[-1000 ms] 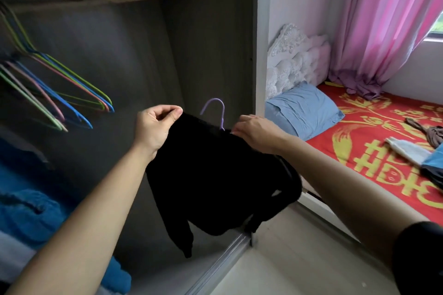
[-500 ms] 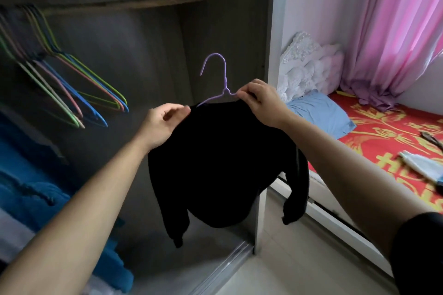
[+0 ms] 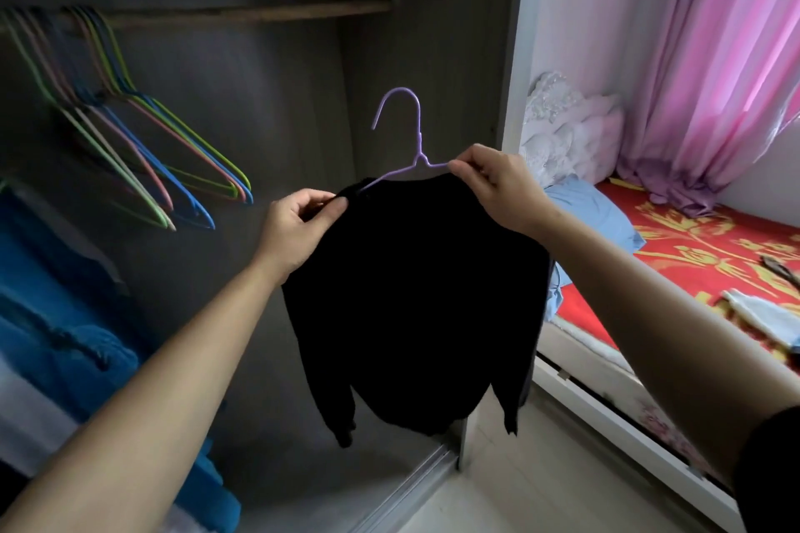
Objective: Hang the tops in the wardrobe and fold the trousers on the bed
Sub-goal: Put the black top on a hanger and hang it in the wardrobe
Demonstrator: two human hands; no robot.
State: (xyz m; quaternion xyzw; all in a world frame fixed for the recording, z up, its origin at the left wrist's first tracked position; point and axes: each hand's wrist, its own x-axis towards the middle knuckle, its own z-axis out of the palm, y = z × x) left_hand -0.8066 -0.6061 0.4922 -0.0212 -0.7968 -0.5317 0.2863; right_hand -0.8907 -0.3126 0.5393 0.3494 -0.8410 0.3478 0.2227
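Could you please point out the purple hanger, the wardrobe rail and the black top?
purple hanger (image 3: 419,141): head view, neck below hook.
wardrobe rail (image 3: 268,13): head view, bare stretch.
black top (image 3: 411,294): head view, middle of body.

bed (image 3: 692,247): red-gold cover, blue pillow (image 3: 593,216) at head, pale garment (image 3: 762,318) on cover. wardrobe rail (image 3: 259,12): coloured hangers (image 3: 130,131).

The person held a black top (image 3: 411,294) on a purple hanger (image 3: 419,147) in front of the open wardrobe (image 3: 433,56). The left hand (image 3: 298,225) pinched the top at its left shoulder, and the right hand (image 3: 498,186) pinched the hanger's wire arm just right of the neck. The hook stood upright, below the wooden rail (image 3: 259,13) and apart from it. Coloured hangers (image 3: 130,130) hung at the rail's left end, above blue bedding (image 3: 56,316). To the right lay a bed (image 3: 692,247) with a red cover, 1 blue pillow (image 3: 588,208) and a pink curtain (image 3: 714,78).
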